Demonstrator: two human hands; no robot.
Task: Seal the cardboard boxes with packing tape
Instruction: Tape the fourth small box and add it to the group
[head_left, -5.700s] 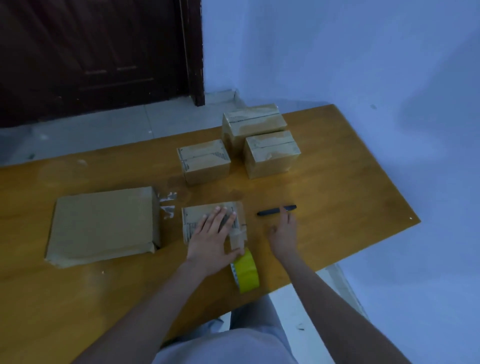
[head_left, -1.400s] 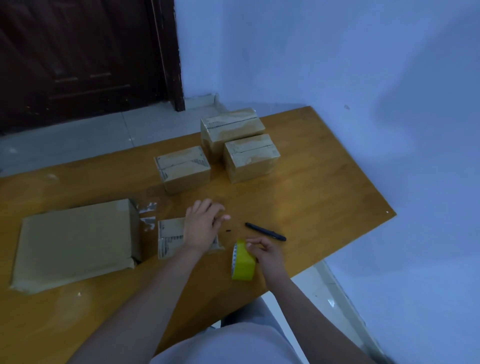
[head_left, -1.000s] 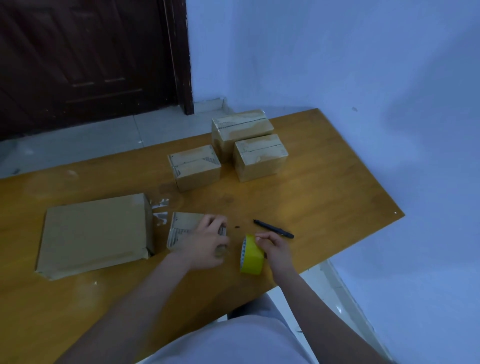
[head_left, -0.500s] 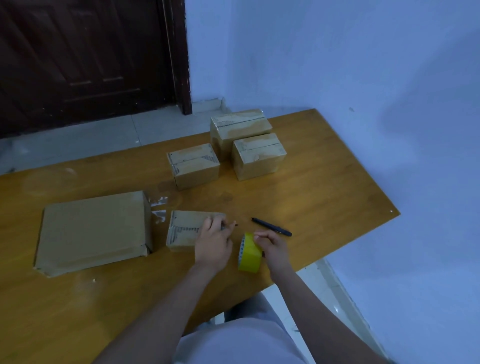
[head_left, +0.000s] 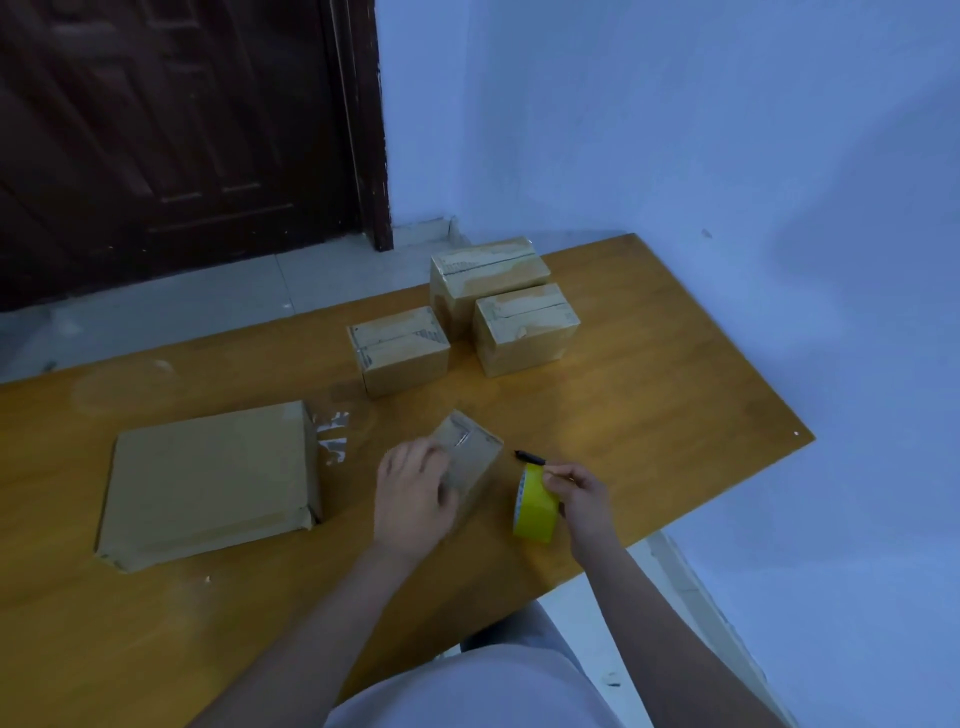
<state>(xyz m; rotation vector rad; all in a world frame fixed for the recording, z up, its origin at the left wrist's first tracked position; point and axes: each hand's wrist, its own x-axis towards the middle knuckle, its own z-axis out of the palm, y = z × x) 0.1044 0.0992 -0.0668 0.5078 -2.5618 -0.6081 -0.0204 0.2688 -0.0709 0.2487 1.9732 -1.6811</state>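
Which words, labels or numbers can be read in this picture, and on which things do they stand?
None can be read.
Small box under the left hand: dark print, too blurred.
Three boxes at the back: dark marks, illegible.
Yellow tape roll, pinched by the right hand: edge marks too small.

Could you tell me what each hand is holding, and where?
Left hand grips the small box at its near end; right hand pinches the tape roll at its top rim.

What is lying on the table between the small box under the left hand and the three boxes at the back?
Nothing lies there. In the head view, the stretch from the small box to the three boxes is bare table.
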